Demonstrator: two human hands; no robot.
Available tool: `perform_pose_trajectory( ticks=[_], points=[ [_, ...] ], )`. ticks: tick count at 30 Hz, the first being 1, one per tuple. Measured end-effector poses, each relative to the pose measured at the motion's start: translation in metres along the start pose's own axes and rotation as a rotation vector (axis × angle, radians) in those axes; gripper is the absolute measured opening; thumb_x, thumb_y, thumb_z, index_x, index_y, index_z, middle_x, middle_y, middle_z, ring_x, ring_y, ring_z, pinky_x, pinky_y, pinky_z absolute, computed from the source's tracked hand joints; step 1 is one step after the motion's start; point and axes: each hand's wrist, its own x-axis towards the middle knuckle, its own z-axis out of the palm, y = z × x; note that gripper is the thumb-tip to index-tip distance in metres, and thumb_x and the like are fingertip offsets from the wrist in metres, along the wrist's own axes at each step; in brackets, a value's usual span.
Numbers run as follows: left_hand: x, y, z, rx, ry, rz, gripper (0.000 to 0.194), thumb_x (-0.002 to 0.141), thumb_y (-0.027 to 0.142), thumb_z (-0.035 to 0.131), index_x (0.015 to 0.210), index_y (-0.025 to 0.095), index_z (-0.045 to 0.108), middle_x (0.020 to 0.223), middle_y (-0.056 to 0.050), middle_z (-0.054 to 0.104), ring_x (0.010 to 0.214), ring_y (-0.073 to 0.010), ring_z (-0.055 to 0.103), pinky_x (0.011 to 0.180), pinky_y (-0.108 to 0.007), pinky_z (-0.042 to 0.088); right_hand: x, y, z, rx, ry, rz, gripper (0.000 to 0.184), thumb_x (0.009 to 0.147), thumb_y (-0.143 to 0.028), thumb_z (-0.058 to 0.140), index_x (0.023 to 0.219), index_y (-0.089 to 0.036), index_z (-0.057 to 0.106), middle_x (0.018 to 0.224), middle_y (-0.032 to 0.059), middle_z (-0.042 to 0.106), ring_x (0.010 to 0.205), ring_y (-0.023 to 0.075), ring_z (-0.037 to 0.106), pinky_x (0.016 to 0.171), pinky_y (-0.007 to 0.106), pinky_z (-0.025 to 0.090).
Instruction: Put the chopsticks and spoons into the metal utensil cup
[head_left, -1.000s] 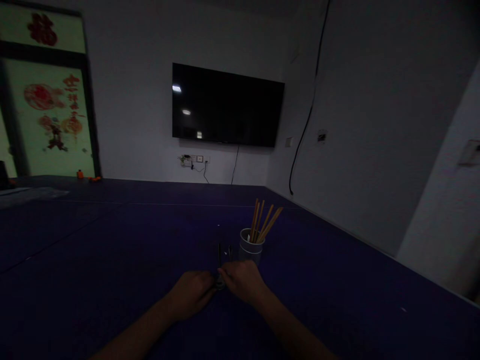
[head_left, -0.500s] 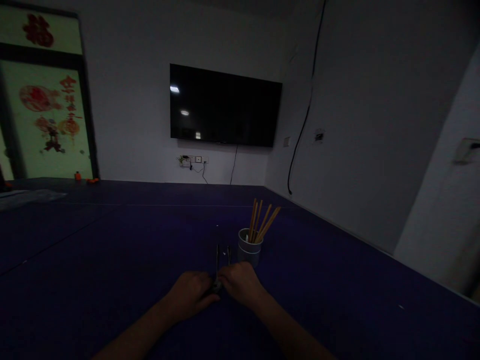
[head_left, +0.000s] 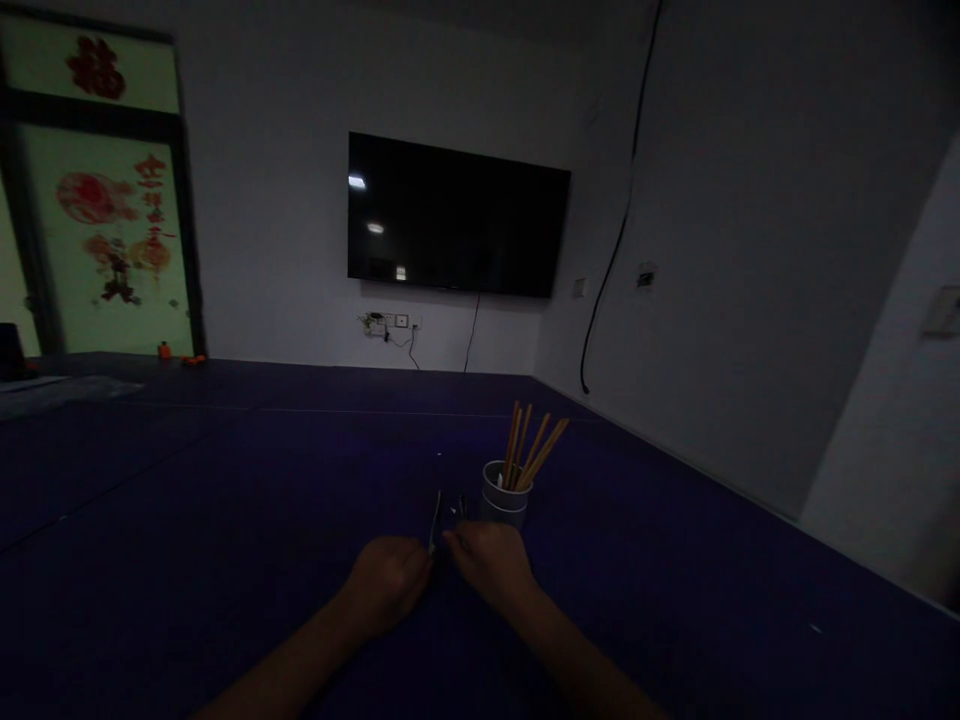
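Observation:
My left hand (head_left: 390, 583) is closed, its thumb and fingers pressed together, at the near middle of the purple-blue tabletop (head_left: 262, 500). A thin, stick-like thing (head_left: 436, 520) with a pale edge rises from its fingertips; its kind is too dark to tell. My right hand (head_left: 495, 560) is curled shut a small gap to the right. Just beyond its knuckles a short dark slender thing (head_left: 462, 506) shows; whether the fingers hold it is hidden. Right behind this hand stands a grey cup (head_left: 504, 506) with several wooden sticks (head_left: 536, 455) leaning in it.
Small white scraps (head_left: 453, 511) lie beyond my hands. Orange items (head_left: 165, 351) and a clear plastic sheet (head_left: 71, 396) are at the far left. A black television (head_left: 457, 215) hangs on the far wall, and a dark cable (head_left: 607, 285) runs down the right wall.
My hands have drawn slightly apart. The small round grey thing that showed between them is no longer visible. The thin thing at my left fingertips is tilted more to the right.

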Motion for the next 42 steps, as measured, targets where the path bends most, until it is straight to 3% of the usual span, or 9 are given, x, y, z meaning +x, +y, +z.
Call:
perform_pose_trajectory(
  ticks=[3,7,12,17,22,25,32,37,42],
  points=[
    [0.001,0.000,-0.009,0.033,0.196,0.010,0.025,0.091,0.017,0.037,0.071,0.018,0.052,0.059,-0.001,0.058,0.053,-0.0119,0.054,0.053,-0.025,0.042,0.000,0.001,-0.001,0.027,0.057,0.046,0.039,0.094,-0.035,0.037,0.073,-0.020,0.065,0.073,0.0045,0.071,0.065,0.0157,0.066,0.053,0.022,0.035],
    [0.001,0.002,-0.017,0.071,0.335,0.141,0.012,0.088,0.013,0.046,0.080,0.017,0.055,0.055,0.002,0.055,0.049,-0.0103,0.051,0.048,-0.025,0.039,-0.001,0.002,-0.003,0.222,0.160,0.109,0.045,0.095,-0.043,0.034,0.073,-0.020,0.066,0.068,0.0031,0.069,0.061,0.0151,0.063,0.054,0.023,0.035],
    [-0.004,0.004,-0.019,0.064,0.298,0.403,0.020,0.087,0.011,0.044,0.104,0.013,0.055,0.061,0.000,0.057,0.052,-0.0111,0.052,0.047,-0.024,0.040,0.001,0.005,-0.008,0.747,0.314,0.208,0.051,0.092,-0.053,0.031,0.098,-0.018,0.068,0.062,0.0007,0.063,0.056,0.0149,0.058,0.052,0.023,0.039],
    [-0.002,0.002,-0.018,0.079,0.271,0.356,0.020,0.089,0.011,0.041,0.103,0.012,0.055,0.060,0.000,0.057,0.051,-0.0115,0.052,0.045,-0.024,0.039,0.003,0.004,-0.015,0.983,0.502,0.326,0.054,0.086,-0.058,0.040,0.093,-0.013,0.069,0.054,-0.0013,0.054,0.049,0.0138,0.049,0.046,0.023,0.037],
    [-0.001,-0.004,-0.014,0.091,0.238,0.188,0.018,0.090,0.012,0.039,0.099,0.016,0.055,0.059,0.001,0.056,0.052,-0.0100,0.053,0.049,-0.023,0.040,-0.005,0.003,-0.019,0.865,0.641,0.340,0.055,0.087,-0.059,0.035,0.076,-0.016,0.067,0.053,0.0004,0.053,0.047,0.0141,0.048,0.047,0.025,0.037],
    [-0.001,-0.004,-0.012,0.066,0.234,0.140,0.017,0.091,0.016,0.041,0.084,0.018,0.057,0.055,0.002,0.053,0.050,-0.0092,0.051,0.048,-0.022,0.037,-0.010,0.008,-0.021,0.694,0.750,0.314,0.058,0.089,-0.059,0.028,0.070,-0.019,0.065,0.058,0.0028,0.057,0.052,0.0158,0.052,0.053,0.027,0.040],
    [0.003,-0.001,-0.014,0.061,0.243,0.108,0.038,0.094,0.024,0.039,0.056,0.018,0.047,0.049,0.002,0.049,0.043,-0.0089,0.044,0.045,-0.024,0.031,-0.006,0.025,-0.034,0.597,0.928,0.337,0.052,0.092,-0.054,0.022,0.074,-0.019,0.057,0.068,0.0047,0.058,0.065,0.0186,0.056,0.063,0.029,0.043],
    [0.002,-0.002,-0.014,0.045,0.236,0.091,0.039,0.093,0.025,0.040,0.055,0.018,0.047,0.049,0.002,0.049,0.044,-0.0087,0.044,0.045,-0.023,0.031,-0.001,0.042,-0.036,0.526,0.910,0.511,0.055,0.092,-0.057,0.017,0.071,-0.020,0.052,0.062,0.0039,0.057,0.058,0.0181,0.054,0.057,0.027,0.038],
    [0.002,-0.002,-0.014,0.038,0.212,0.080,0.040,0.093,0.025,0.039,0.055,0.018,0.048,0.049,0.002,0.050,0.043,-0.0085,0.045,0.045,-0.022,0.031,0.001,0.055,-0.023,0.486,0.820,0.601,0.059,0.090,-0.061,0.019,0.069,-0.019,0.055,0.058,0.0057,0.058,0.053,0.0196,0.053,0.054,0.028,0.034]
  ],
)
